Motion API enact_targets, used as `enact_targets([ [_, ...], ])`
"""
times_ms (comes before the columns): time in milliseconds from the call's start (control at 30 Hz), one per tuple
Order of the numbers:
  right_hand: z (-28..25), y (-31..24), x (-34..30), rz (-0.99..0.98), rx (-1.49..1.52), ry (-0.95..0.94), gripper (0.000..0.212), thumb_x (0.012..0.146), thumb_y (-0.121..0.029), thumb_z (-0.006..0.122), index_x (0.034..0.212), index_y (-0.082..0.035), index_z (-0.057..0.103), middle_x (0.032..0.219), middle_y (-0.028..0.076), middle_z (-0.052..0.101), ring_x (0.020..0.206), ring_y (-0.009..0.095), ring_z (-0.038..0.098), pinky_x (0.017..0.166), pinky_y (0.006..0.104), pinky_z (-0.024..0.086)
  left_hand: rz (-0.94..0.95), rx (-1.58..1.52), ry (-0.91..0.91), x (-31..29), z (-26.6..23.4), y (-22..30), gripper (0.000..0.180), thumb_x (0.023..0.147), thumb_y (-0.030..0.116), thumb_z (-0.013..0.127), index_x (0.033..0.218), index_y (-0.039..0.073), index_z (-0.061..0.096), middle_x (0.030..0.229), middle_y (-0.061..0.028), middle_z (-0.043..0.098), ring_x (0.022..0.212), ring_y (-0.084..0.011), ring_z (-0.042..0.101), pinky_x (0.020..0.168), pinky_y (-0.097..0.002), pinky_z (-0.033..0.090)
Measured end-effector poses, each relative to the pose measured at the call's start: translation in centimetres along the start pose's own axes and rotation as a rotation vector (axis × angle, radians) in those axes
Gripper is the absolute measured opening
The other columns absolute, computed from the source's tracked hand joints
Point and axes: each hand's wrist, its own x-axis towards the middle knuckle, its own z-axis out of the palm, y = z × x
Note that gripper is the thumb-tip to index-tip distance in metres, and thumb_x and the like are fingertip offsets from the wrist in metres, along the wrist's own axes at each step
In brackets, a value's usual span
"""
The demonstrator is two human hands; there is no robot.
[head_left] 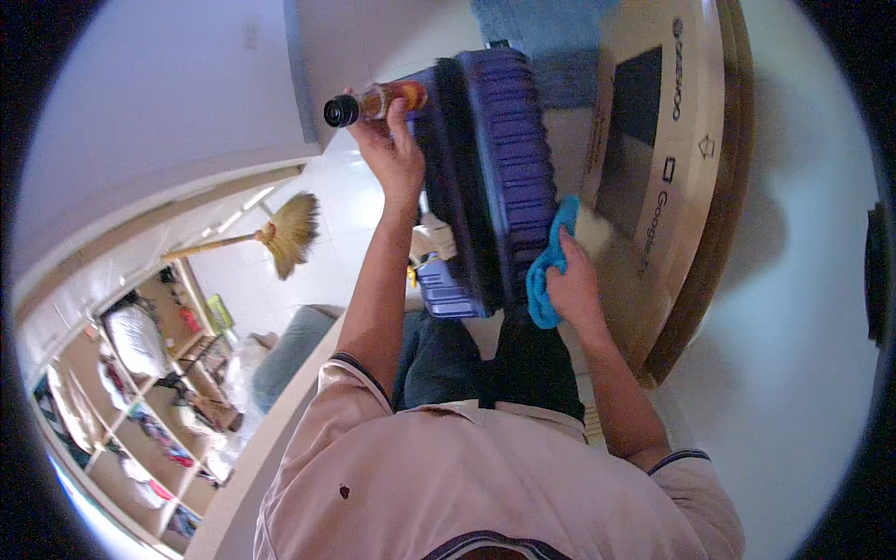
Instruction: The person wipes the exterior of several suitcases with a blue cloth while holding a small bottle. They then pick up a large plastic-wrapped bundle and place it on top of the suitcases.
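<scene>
Item: blue cloth [546, 271], bunched under my right hand [571, 285], pressed against the purple ribbed suitcase [495, 168]. My left hand [397, 149] grips an amber bottle [378, 101], black cap pointing left. Large cardboard box [653, 168] just beside the suitcase. White tiled floor [793, 327]; broom [271, 233] lying well apart; open shelving [140, 392] at left.

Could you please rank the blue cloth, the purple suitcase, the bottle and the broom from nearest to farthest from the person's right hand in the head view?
1. Blue cloth, held in the right hand.
2. Purple suitcase, just left of it.
3. Bottle, raised in the left hand.
4. Broom, far left on the floor.
</scene>
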Motion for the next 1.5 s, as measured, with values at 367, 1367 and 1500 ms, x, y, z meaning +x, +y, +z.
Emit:
enact_targets([
  [367,-4.3,2.7,21.1,-0.143,0.743,0.150,0.043,0.087,-0.005,0.053,0.130,-0.006,0.060,0.115,0.012,0.068,0.100,0.019,0.065,0.089,0.0338,0.050,0.171,0.357,-0.164,1.5,0.7,-3.2,0.034,0.101,0.015,0.049,0.129,0.001,0.038,0.121,-0.0158,0.053,0.108,-0.0227,0.054,0.098,-0.0356,0.044],
  [1367,4.6,11.7,17.5,-0.010,0.239,-0.219,0.048,0.081,-0.010,0.053,0.128,-0.010,0.062,0.121,0.022,0.063,0.109,0.040,0.062,0.097,0.0450,0.048,0.014,0.328,-0.181,-3.0,-4.2,4.9,0.040,0.098,0.020,0.058,0.130,0.000,0.045,0.124,-0.0121,0.056,0.114,-0.0194,0.053,0.102,-0.0358,0.041],
  [1500,9.7,15.2,11.3,0.228,0.315,-0.215,0.047,0.081,-0.016,0.056,0.127,-0.015,0.063,0.128,0.021,0.060,0.119,0.040,0.056,0.104,0.0440,0.043,-0.057,0.316,-0.155,-4.7,-6.5,4.9,0.043,0.098,0.019,0.058,0.134,0.000,0.042,0.127,-0.0136,0.054,0.118,-0.0207,0.051,0.103,-0.0370,0.040],
])
